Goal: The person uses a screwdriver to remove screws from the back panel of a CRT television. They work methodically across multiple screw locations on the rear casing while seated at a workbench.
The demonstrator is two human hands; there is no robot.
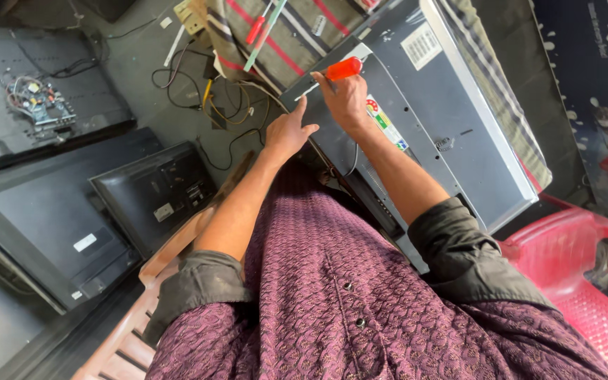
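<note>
The screwdriver (339,71) w/ the bright red handle is sitting in the right hand (346,98). The hand is closing tight around the handle, and the thin metal tip is pointing left, over the top edge of the big grey TV back (431,119). The TV is lying face down on a striped cloth (286,35), w/ its back panel up. A small colourful sticker (385,123) is showing on the panel, just beside the right wrist.

The left hand (286,134) is holding nothing. Its fingers are spreading open and the fingertips are resting at the TV's left edge, close to the right hand.

Both arms are reaching out from rolled-up dark sleeves, over a purple patterned shirt (360,295).

Near the left hand, black and yellow wires (226,105) are lying in a tangle on the grey floor. Another red tool (256,30) is lying on the cloth further up. On the left, two more dark TVs (107,211) are lying flat, and a circuit board (36,98) w/ coloured wires is sitting on a dark panel. A pink plastic chair (585,281) is standing at the right.
</note>
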